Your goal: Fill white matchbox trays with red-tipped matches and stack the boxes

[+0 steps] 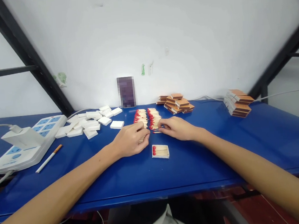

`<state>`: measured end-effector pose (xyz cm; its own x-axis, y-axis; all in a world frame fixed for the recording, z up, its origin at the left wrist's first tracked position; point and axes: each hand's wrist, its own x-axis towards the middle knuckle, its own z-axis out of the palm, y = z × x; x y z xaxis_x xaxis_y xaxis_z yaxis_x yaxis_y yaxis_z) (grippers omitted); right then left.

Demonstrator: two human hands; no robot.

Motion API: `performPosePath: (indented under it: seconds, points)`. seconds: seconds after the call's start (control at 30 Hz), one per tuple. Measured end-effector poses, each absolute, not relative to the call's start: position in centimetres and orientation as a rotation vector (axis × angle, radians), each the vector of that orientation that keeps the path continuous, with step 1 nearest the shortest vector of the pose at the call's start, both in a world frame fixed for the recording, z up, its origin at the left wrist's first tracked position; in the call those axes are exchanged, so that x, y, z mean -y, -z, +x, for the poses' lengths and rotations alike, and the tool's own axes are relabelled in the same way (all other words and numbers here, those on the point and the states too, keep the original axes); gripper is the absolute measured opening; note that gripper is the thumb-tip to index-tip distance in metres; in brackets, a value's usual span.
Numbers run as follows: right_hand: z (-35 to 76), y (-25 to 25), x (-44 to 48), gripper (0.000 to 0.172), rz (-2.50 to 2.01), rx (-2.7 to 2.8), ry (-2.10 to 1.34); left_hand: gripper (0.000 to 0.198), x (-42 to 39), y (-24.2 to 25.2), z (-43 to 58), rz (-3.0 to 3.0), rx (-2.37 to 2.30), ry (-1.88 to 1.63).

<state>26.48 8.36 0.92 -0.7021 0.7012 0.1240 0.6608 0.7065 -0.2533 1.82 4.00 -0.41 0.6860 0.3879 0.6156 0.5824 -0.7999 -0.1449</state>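
Two rows of red-tipped matches (pixel 147 117) lie on the blue table (pixel 221 147). My left hand (pixel 131 140) rests at their near end with its fingers curled around a small bunch of matches. My right hand (pixel 176 127) pinches a few matches at the near end of the right row. A small white tray filled with matches (pixel 160 151) sits just in front of both hands.
Several white inner trays (pixel 89 123) lie scattered at the back left. Orange-brown box sleeves are piled at the back centre (pixel 177 103) and at the right (pixel 238 102). A white power strip (pixel 25 141) with an adapter and a cigarette (pixel 49 158) lie at the left.
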Motion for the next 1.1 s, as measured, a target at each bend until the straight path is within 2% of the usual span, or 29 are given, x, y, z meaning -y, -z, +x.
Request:
performPosePath:
  seconds: [0.17, 0.4, 1.1]
  points:
    - [26.5, -0.5, -8.8, 0.019, -1.109, 2.679, -0.222, 0.026, -4.1, 0.3, 1.6, -2.613, 0.817, 0.745]
    - [26.3, -0.2, -8.8, 0.019, -1.115, 2.651, -0.204, 0.033, -4.4, 0.8, 1.6, -2.639, 0.985, 0.490]
    - [26.2, 0.2, -8.8, 0.018, -1.061, 2.647, -0.240, 0.038, -4.3, 0.9, 1.6, -2.643, 1.036, 0.364]
